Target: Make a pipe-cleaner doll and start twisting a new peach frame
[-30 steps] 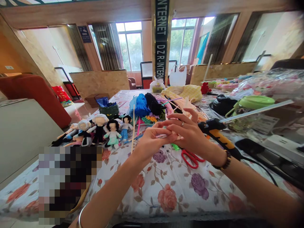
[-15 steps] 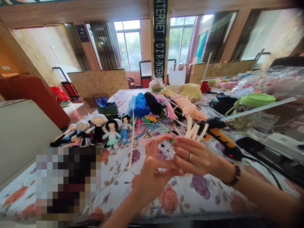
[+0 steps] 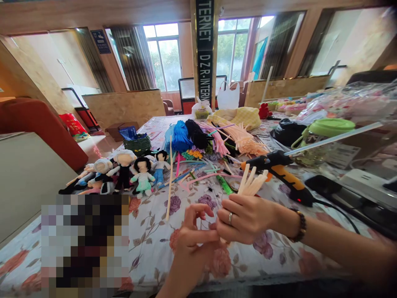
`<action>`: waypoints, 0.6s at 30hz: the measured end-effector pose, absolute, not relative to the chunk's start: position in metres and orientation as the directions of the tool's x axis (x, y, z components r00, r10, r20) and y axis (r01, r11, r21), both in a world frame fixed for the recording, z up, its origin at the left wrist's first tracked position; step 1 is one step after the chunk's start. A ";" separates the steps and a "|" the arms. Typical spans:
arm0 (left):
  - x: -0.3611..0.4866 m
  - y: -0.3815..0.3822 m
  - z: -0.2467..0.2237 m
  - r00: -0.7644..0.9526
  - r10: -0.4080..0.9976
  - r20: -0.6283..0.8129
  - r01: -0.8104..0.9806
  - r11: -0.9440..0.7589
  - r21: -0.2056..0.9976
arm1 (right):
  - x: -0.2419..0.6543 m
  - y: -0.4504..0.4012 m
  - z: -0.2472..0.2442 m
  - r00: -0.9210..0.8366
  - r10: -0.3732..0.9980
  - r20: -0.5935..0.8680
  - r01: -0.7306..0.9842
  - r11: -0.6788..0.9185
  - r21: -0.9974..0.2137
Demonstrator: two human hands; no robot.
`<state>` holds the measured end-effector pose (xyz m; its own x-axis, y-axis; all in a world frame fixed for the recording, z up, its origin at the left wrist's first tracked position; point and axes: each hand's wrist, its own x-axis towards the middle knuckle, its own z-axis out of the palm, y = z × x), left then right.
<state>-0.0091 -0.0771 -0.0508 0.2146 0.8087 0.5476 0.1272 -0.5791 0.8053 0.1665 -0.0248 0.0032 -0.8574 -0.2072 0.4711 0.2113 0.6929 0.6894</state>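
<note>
In my right hand (image 3: 240, 219), wearing a ring and a bead bracelet, is a bundle of cream chenille stems (image 3: 252, 182), its ends sticking up above the closed fingers. My left hand (image 3: 195, 236) meets the right fingertips from the left, index finger bent and thumb stretched toward the bundle's lower side. Whatever lies between the left thumb and fingers is hidden. Just beyond the hands a green shiny object (image 3: 224, 184) rests on the cloth. One loose cream stem (image 3: 170, 182) lies to the left.
An orange-and-black glue gun (image 3: 282, 174) with a glowing red light and a glue stick lies right. Several small dolls (image 3: 142, 176) stand left. Bundles of coloured stems (image 3: 182, 134) are behind. A green-lidded jar (image 3: 328, 136) and a power strip (image 3: 338, 198) are at right.
Both hands have come lower and nearer to me. They no longer cover the green object. The left index finger has curled away from the right fingertips.
</note>
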 end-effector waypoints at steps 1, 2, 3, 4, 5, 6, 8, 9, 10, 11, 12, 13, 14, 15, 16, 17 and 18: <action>-0.010 -0.076 -0.050 0.227 0.831 0.509 0.075 -0.535 0.841 | 0.166 -0.024 0.003 -0.864 -0.197 0.463 0.211 0.694 0.689; -0.010 -0.075 -0.049 0.240 0.852 0.465 0.025 -0.485 0.874 | 0.165 -0.024 0.004 -0.870 -0.191 0.455 0.208 0.694 0.689; -0.010 -0.075 -0.048 0.247 0.874 0.418 -0.019 -0.427 0.904 | 0.165 -0.023 0.004 -0.874 -0.188 0.447 0.204 0.694 0.690; -0.010 -0.074 -0.047 0.247 0.895 0.371 -0.062 -0.368 0.928 | 0.164 -0.022 0.005 -0.876 -0.189 0.443 0.201 0.693 0.692; -0.010 -0.074 -0.046 0.241 0.914 0.327 -0.107 -0.309 0.945 | 0.164 -0.021 0.005 -0.876 -0.191 0.443 0.200 0.691 0.694; -0.011 -0.073 -0.045 0.235 0.929 0.286 -0.155 -0.254 0.955 | 0.163 -0.020 0.006 -0.874 -0.192 0.446 0.204 0.689 0.696; -0.011 -0.073 -0.043 0.232 0.950 0.208 -0.247 -0.149 0.957 | 0.162 -0.018 0.009 -0.872 -0.183 0.455 0.216 0.689 0.692; -0.011 -0.073 -0.042 0.223 0.960 0.172 -0.296 -0.101 0.950 | 0.162 -0.017 0.010 -0.873 -0.169 0.457 0.222 0.696 0.683; -0.011 -0.072 -0.041 0.207 0.969 0.138 -0.342 -0.061 0.938 | 0.161 -0.016 0.011 -0.877 -0.147 0.458 0.229 0.709 0.667; -0.011 -0.072 -0.039 0.187 0.977 0.103 -0.381 -0.025 0.924 | 0.160 -0.015 0.012 -0.881 -0.115 0.458 0.238 0.730 0.640; -0.011 -0.071 -0.038 0.168 0.983 0.070 -0.414 0.006 0.910 | 0.160 -0.014 0.012 -0.884 -0.078 0.461 0.249 0.756 0.605; -0.011 -0.070 -0.036 0.155 0.987 0.039 -0.441 0.033 0.897 | 0.159 -0.012 0.012 -0.885 -0.036 0.465 0.265 0.782 0.565; -0.011 -0.068 -0.034 0.149 0.989 0.012 -0.461 0.058 0.886 | 0.158 -0.011 0.011 -0.883 0.006 0.469 0.284 0.803 0.524; -0.010 -0.067 -0.032 0.150 0.989 -0.009 -0.471 0.079 0.878 | 0.158 -0.009 0.010 -0.879 0.041 0.476 0.302 0.820 0.486; -0.010 -0.065 -0.030 0.153 0.988 -0.024 -0.475 0.095 0.875 | 0.157 -0.007 0.008 -0.872 0.067 0.486 0.318 0.831 0.456; -0.010 -0.063 -0.028 0.160 0.987 -0.030 -0.473 0.104 0.875 | 0.157 -0.005 0.007 -0.863 0.081 0.500 0.329 0.839 0.433; -0.010 -0.062 -0.026 0.171 0.985 -0.030 -0.465 0.108 0.879 | 0.157 -0.003 0.005 -0.852 0.087 0.517 0.339 0.844 0.416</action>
<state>-0.0099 -0.0617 -0.0264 0.1710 0.9848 -0.0305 -0.4646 0.1079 0.8789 0.1574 -0.0028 0.0047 -0.8518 0.0871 0.5166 0.3386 0.8440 0.4159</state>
